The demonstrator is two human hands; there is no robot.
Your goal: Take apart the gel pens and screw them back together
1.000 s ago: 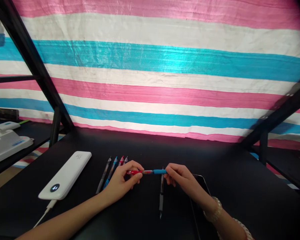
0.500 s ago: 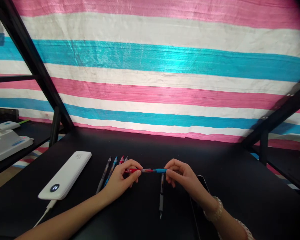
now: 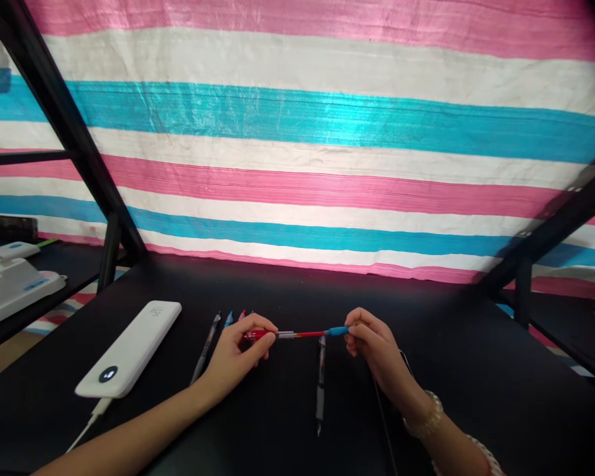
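The left hand [image 3: 237,352] pinches the pen [image 3: 284,335] by its red barrel [image 3: 252,336] and the right hand [image 3: 377,347] by its blue grip [image 3: 336,330], the bare refill [image 3: 311,334] spanning the gap between them, above the table [image 3: 272,423].

Red refill [image 3: 311,334], blue grip [image 3: 336,330], striped sheet [image 3: 327,125] (pink, white, blue)

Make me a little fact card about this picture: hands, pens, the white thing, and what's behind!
Left hand: holds red pen barrel
Right hand: pinches blue grip
Between them: red refill, showing
On black desk: gray-grip pen; other pens, partly hidden by left hand
White thing: probably power bank, cable attached
Behind: striped sheet
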